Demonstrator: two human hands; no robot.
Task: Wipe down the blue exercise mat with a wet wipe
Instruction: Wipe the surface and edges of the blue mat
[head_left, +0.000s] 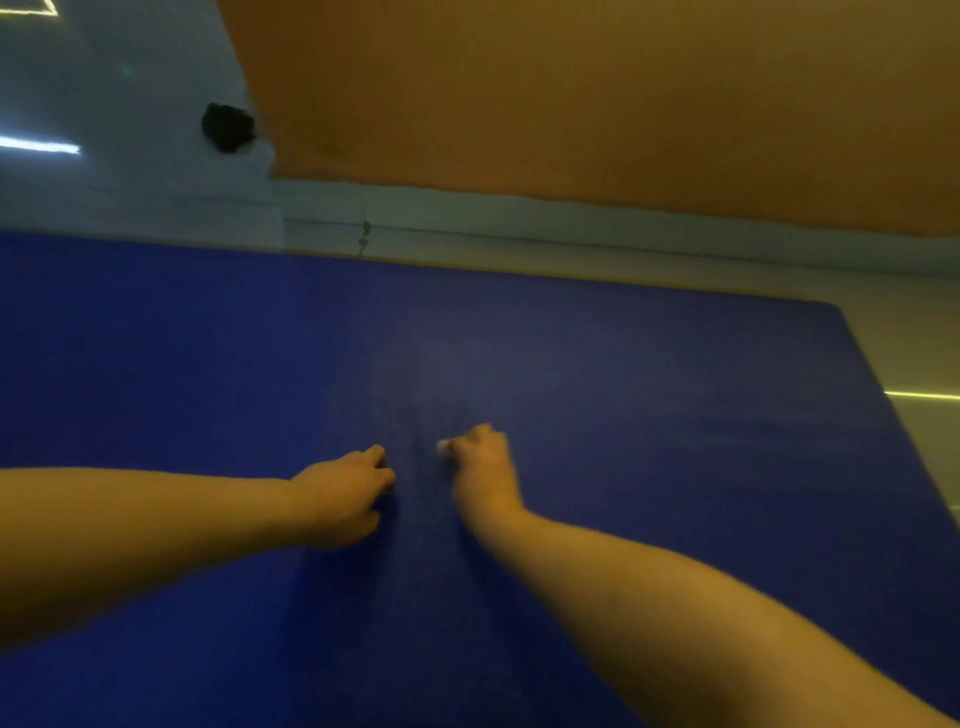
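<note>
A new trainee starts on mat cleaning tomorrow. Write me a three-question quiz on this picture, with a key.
1. True or false: the left hand holds the white wipe.
2. Where does the black object lie? A) on the blue mat; B) on the pale floor beyond the mat's far edge; C) in the left hand.
3. Fill the gap: the large panel beyond the mat is ___.
Key: 1 false, the right hand holds it; 2 B; 3 orange.
</note>
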